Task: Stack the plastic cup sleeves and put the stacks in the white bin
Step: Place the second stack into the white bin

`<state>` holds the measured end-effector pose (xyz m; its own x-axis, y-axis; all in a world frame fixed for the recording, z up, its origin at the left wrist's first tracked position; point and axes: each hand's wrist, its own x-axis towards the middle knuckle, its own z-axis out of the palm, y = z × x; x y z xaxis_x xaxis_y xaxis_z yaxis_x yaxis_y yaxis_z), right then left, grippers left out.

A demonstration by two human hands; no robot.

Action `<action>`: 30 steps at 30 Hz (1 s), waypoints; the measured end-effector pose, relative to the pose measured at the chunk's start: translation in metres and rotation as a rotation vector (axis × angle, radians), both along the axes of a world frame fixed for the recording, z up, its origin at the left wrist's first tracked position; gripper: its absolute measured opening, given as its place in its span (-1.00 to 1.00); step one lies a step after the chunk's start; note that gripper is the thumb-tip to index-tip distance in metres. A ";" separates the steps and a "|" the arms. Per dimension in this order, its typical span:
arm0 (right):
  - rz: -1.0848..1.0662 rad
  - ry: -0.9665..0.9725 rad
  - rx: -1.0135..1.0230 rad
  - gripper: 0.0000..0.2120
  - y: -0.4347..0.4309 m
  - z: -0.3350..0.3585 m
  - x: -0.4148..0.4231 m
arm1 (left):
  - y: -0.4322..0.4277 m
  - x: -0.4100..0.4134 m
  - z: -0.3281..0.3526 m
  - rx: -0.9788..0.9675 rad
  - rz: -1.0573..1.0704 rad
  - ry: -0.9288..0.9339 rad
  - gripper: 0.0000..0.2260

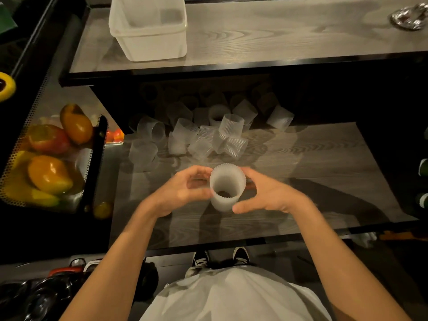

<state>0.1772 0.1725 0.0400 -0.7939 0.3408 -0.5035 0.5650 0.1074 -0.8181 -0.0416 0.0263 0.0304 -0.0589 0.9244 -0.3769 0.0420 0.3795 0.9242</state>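
Observation:
A stack of frosted, ribbed plastic cup sleeves (227,187) is held upright over the lower wooden shelf (312,172). My left hand (183,191) curls around its left side and my right hand (266,193) cups its right side, thumb under the base. Behind it lies a loose pile of several more sleeves (208,133), some upright, some tipped, reaching back into the shadow under the upper shelf. The white bin (148,40) stands on the upper shelf at the far left; its inside looks bare from here.
A perforated metal basket (14,181) of orange, red and yellow peppers sits to the left. A shiny metal dish (408,17) rests at the upper shelf's far right. Green objects (423,167) poke in at the right edge. My shoes and dark items are on the floor below.

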 end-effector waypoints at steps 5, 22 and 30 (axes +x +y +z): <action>-0.029 0.014 0.112 -0.21 -0.007 -0.028 -0.015 | 0.008 0.010 -0.025 -0.072 -0.068 0.259 -0.25; -0.186 0.465 0.331 -0.51 0.052 0.143 -0.085 | 0.058 -0.050 0.149 0.391 0.256 0.262 -0.48; -0.242 0.684 0.542 -0.50 0.082 0.246 -0.153 | 0.093 -0.100 0.249 0.606 0.457 0.328 -0.59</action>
